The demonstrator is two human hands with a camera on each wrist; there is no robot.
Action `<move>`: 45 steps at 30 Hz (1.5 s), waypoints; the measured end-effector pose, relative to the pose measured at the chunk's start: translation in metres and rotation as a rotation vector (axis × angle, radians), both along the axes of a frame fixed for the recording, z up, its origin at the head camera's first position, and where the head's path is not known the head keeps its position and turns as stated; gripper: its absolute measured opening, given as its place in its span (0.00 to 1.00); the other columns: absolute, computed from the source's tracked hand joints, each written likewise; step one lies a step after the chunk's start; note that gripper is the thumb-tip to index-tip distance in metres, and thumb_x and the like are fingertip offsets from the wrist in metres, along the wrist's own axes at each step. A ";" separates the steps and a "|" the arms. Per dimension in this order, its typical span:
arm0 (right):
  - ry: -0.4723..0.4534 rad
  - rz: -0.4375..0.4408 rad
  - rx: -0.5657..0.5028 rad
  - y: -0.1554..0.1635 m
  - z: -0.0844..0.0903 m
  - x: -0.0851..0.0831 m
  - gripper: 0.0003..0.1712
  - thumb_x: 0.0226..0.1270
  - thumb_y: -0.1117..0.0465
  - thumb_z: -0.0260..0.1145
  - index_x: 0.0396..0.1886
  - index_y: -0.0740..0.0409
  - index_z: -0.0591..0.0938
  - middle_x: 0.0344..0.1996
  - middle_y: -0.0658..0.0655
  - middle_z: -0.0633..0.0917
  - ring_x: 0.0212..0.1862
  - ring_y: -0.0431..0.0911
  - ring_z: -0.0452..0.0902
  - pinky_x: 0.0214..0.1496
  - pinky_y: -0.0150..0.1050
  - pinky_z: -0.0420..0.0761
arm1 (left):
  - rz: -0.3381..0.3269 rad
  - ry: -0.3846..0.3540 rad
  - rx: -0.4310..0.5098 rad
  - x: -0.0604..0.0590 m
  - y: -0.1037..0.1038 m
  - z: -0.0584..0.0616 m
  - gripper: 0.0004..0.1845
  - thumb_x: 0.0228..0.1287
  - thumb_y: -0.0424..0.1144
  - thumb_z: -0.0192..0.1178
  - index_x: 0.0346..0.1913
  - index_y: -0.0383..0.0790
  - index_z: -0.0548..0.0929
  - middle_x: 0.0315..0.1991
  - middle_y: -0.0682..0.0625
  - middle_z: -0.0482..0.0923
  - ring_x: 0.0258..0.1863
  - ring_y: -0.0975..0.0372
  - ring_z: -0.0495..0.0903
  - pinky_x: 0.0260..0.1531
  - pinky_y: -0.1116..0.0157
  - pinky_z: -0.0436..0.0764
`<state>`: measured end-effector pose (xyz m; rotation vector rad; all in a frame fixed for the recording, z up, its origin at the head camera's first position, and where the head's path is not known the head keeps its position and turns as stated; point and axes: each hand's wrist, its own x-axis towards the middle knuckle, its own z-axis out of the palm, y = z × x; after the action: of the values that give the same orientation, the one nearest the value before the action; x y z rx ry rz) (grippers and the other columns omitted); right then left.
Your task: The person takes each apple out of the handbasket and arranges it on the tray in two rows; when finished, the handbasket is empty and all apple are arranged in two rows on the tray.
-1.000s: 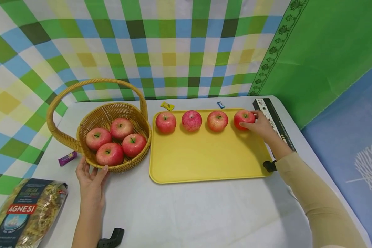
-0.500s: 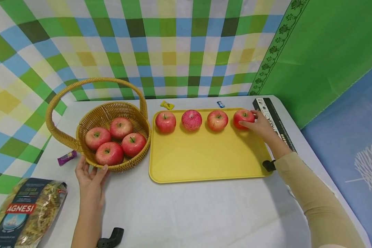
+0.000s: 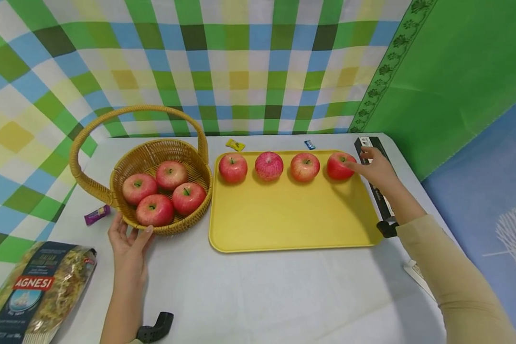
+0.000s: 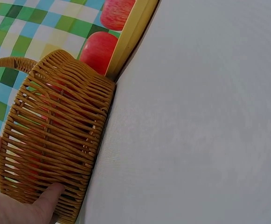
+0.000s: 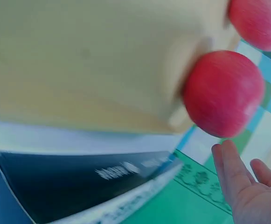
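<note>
In the head view, my left hand (image 3: 129, 246) rests against the near outer side of a wicker basket (image 3: 185, 228), its fingers and thumb spread. A fingertip (image 4: 51, 196) lies on the weave in the left wrist view. Inside the basket are several red apples (image 3: 155, 210). My right hand (image 3: 380, 169) is beside the rightmost apple (image 3: 338, 166) on a yellow tray (image 3: 292, 215), its fingers relaxed and holding nothing. In the right wrist view, a gap separates the fingers from that apple (image 5: 224, 93).
More apples (image 3: 304, 167) stand in a row along the tray's far side. A dark pasta box (image 3: 380, 196) lies right of the tray. Wrapped candies, one purple (image 3: 97, 215), one yellow (image 3: 235, 145) and one blue (image 3: 309, 145), lie about. A pasta bag (image 3: 40, 291) lies front left.
My right hand has let go of the rightmost apple and drawn back to the right, its fingers opening. The apple stays on the tray. My left hand keeps its place at the basket.
</note>
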<state>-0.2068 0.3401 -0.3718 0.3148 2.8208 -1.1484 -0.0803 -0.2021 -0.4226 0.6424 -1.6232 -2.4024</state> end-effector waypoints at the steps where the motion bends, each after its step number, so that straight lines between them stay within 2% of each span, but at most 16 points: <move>1: 0.009 0.006 -0.003 0.001 0.003 0.001 0.57 0.62 0.39 0.65 0.76 0.61 0.47 0.68 0.72 0.59 0.66 0.67 0.56 0.63 0.65 0.64 | -0.004 0.003 -0.005 -0.001 0.000 0.000 0.44 0.65 0.29 0.60 0.73 0.59 0.46 0.75 0.55 0.39 0.72 0.57 0.49 0.54 0.71 0.74; 10: 0.074 0.050 -0.062 -0.016 0.033 0.009 0.56 0.60 0.38 0.66 0.77 0.55 0.48 0.69 0.67 0.61 0.66 0.63 0.61 0.62 0.61 0.69 | -0.012 0.004 -0.008 0.000 0.000 -0.002 0.44 0.66 0.29 0.59 0.73 0.59 0.45 0.75 0.56 0.38 0.73 0.57 0.49 0.54 0.71 0.74; 22: 0.128 0.183 -0.121 -0.074 0.067 0.020 0.51 0.60 0.42 0.69 0.76 0.46 0.54 0.70 0.56 0.64 0.66 0.55 0.65 0.62 0.56 0.72 | -0.018 0.009 -0.022 0.001 0.001 -0.001 0.44 0.66 0.30 0.59 0.73 0.58 0.45 0.75 0.55 0.38 0.73 0.57 0.50 0.53 0.72 0.75; 31: 0.179 0.354 -0.255 -0.131 0.074 0.018 0.46 0.60 0.52 0.72 0.74 0.47 0.59 0.67 0.52 0.67 0.63 0.51 0.68 0.61 0.49 0.74 | -0.030 0.030 -0.024 0.001 0.000 0.000 0.44 0.66 0.30 0.59 0.74 0.58 0.44 0.75 0.55 0.38 0.73 0.58 0.49 0.53 0.71 0.74; 36: 0.188 0.429 -0.252 -0.167 0.072 0.016 0.46 0.57 0.51 0.74 0.73 0.46 0.62 0.65 0.51 0.69 0.60 0.48 0.71 0.61 0.46 0.75 | -0.026 0.023 -0.034 0.002 -0.001 0.000 0.44 0.66 0.30 0.59 0.74 0.58 0.44 0.75 0.55 0.38 0.73 0.58 0.49 0.54 0.70 0.74; 43: 0.188 0.537 -0.255 -0.210 0.066 0.015 0.46 0.56 0.51 0.75 0.72 0.48 0.64 0.65 0.49 0.70 0.58 0.45 0.73 0.54 0.40 0.79 | -0.027 0.008 -0.042 0.001 -0.002 -0.001 0.44 0.66 0.31 0.59 0.74 0.59 0.44 0.75 0.55 0.39 0.74 0.56 0.47 0.55 0.70 0.74; 45: 0.198 0.581 -0.273 -0.222 0.064 0.015 0.45 0.56 0.51 0.75 0.71 0.48 0.65 0.65 0.49 0.70 0.57 0.45 0.73 0.56 0.39 0.78 | -0.029 0.002 -0.042 0.001 -0.002 -0.002 0.44 0.66 0.31 0.60 0.73 0.60 0.44 0.75 0.55 0.38 0.74 0.56 0.47 0.55 0.69 0.73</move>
<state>-0.1917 0.1185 -0.3078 -0.6238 2.5651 -1.4325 -0.0794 -0.2041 -0.4244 0.6130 -1.6889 -2.3806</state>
